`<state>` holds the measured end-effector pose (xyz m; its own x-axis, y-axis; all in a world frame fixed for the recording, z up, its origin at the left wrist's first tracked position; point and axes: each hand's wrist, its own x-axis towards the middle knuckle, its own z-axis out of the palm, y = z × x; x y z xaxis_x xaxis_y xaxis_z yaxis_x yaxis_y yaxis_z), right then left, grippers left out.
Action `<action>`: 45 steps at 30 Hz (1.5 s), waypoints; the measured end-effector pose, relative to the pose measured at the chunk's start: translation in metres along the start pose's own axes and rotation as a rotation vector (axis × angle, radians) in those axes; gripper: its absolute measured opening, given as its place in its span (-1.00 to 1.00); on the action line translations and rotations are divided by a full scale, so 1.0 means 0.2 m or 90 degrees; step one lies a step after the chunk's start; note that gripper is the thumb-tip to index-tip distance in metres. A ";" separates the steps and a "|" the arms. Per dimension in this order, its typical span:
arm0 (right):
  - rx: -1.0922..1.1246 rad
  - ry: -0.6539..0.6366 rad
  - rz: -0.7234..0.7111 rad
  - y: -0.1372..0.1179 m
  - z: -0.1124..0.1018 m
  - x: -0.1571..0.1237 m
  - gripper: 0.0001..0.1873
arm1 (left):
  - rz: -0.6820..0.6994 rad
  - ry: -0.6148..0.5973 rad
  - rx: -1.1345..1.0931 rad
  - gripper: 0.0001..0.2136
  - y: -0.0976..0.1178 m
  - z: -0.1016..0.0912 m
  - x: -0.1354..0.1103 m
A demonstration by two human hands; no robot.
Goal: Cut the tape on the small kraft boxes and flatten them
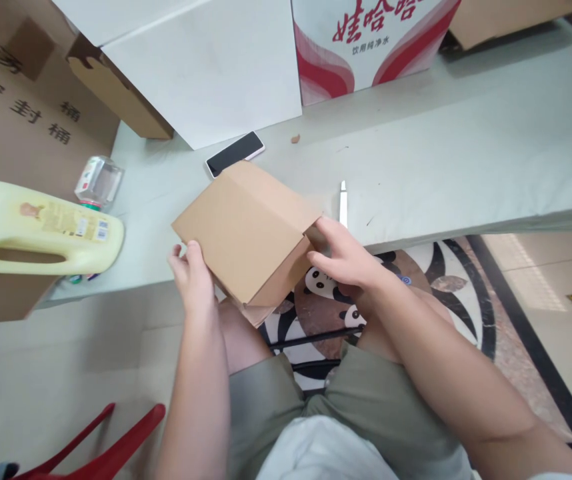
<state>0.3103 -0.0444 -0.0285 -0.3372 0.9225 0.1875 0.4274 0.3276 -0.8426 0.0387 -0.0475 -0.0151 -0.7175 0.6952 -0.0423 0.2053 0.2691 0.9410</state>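
Observation:
A small brown cardboard box [246, 230] is held over the near edge of the pale table [466, 153], tilted, with one side flap partly folded in. My left hand [192, 275] grips its lower left corner, thumb and fingers closed on the card. My right hand [343, 257] holds the right side, fingers pressed against the end flap. My bare knees and green shorts are below the box.
A black phone [235, 153] lies just behind the box. A white strip-like tool [343, 203] lies near my right hand. A yellow jug [31, 230] and a clear bottle [99, 181] are at left. Large white and printed cartons [216, 67] line the back. A red chair [106, 447] stands at bottom left.

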 end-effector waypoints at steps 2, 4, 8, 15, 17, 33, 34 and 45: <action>0.050 -0.034 -0.009 -0.02 0.00 0.00 -0.40 | -0.057 -0.072 0.023 -0.66 0.03 -0.02 0.01; 0.054 -0.055 0.017 -0.03 0.00 0.00 -0.41 | -0.099 -0.129 0.013 -0.60 0.04 -0.06 0.01; 0.033 -0.093 0.067 -0.03 0.01 0.00 -0.40 | -0.169 -0.188 -0.082 -0.60 -0.02 -0.23 -0.05; 0.081 -0.091 0.084 -0.06 0.05 0.02 -0.39 | -0.160 -0.320 -0.226 -0.41 -0.13 -0.42 -0.25; 0.087 -0.067 0.086 -0.07 0.08 0.02 -0.44 | -0.095 -0.288 -0.237 -0.30 -0.18 -0.40 -0.26; 0.244 0.154 0.213 -0.10 0.09 0.01 -0.60 | -0.089 -0.134 -0.216 -0.42 -0.14 -0.32 -0.13; 0.282 0.153 0.205 -0.11 0.09 0.01 -0.63 | -0.099 -0.153 -0.201 -0.42 -0.14 -0.34 -0.13; 0.531 0.161 0.207 -0.09 0.07 0.01 -0.59 | -0.029 -0.225 -0.202 -0.60 -0.12 -0.42 -0.14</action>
<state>0.2891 -0.0521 -0.0198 -0.0720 0.9924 -0.1003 -0.3059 -0.1177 -0.9448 -0.0009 -0.1297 -0.0081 -0.4389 0.8866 -0.1460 -0.0744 0.1260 0.9892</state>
